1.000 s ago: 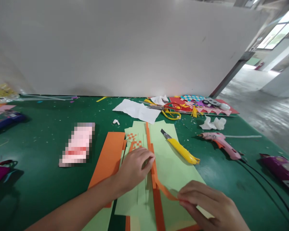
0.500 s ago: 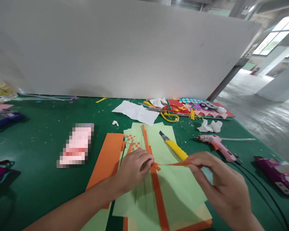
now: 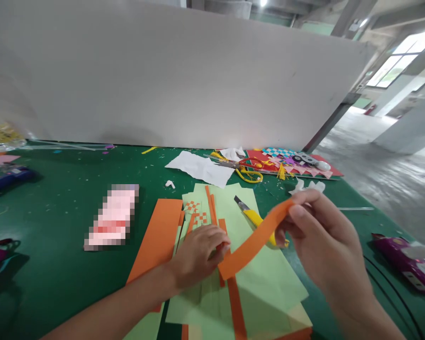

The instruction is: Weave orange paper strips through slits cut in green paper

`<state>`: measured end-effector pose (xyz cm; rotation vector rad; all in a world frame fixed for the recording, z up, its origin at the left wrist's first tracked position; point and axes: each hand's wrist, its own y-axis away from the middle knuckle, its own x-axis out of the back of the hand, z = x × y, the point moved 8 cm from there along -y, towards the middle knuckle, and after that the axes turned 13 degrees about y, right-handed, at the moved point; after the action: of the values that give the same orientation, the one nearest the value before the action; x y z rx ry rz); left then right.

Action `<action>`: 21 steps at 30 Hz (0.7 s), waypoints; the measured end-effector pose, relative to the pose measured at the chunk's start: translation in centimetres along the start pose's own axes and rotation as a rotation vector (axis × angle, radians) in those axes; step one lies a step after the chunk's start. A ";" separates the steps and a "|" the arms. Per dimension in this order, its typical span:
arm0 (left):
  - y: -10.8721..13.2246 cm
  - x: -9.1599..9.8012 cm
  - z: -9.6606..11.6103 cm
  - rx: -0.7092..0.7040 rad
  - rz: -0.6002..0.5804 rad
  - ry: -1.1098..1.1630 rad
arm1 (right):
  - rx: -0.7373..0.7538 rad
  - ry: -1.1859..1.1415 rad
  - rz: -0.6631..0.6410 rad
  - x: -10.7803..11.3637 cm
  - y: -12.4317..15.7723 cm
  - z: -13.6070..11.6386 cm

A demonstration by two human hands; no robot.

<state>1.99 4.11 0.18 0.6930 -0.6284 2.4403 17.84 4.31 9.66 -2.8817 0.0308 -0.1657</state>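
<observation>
My right hand (image 3: 315, 226) pinches one end of an orange paper strip (image 3: 257, 243), which curves down to the left. The strip's lower end lies beside the closed fingers of my left hand (image 3: 205, 248); what those fingers hold, if anything, is hidden. Beneath both hands is a stack of light green paper (image 3: 265, 283), with more orange strips (image 3: 237, 307) on it. Two small orange-and-green checkered woven pieces (image 3: 200, 217) rest on the stack above my left hand. A yellow cutter (image 3: 252, 216) with its dark blade out lies partly behind the held strip.
Orange sheets (image 3: 159, 236) lie left of the stack, and a blurred pink item (image 3: 113, 217) farther left. Scissors (image 3: 250, 167) and white paper (image 3: 201, 167) are at the back. A purple device (image 3: 407, 259) sits right, beside black cables. A white panel (image 3: 163, 71) stands behind.
My right hand has risen and moved right, lifting the orange strip, which now shows its broad face. The pink glue gun is now hidden behind that hand. My left hand has barely moved.
</observation>
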 end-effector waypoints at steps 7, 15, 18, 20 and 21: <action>0.6 1.0 -0.5 0.070 0.108 0.011 | -0.237 -0.089 -0.302 -4.3 -3.9 3.9; 0.9 1.3 -3.2 0.504 0.273 0.625 | -0.339 -0.028 -0.317 -7.0 -3.3 10.9; 0.9 0.5 -4.0 0.589 0.258 0.774 | -0.309 -0.031 -0.237 -6.8 -3.0 11.1; 0.9 0.3 -4.3 0.617 0.252 0.831 | -0.304 -0.052 -0.195 -6.4 -2.9 11.0; 0.9 0.2 -4.2 0.626 0.243 0.848 | -0.307 -0.069 -0.181 -6.3 -2.9 11.0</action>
<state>-0.14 5.88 -3.16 -0.2711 0.4211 2.8232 12.88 10.07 -0.84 -3.1930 -0.2378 -0.1013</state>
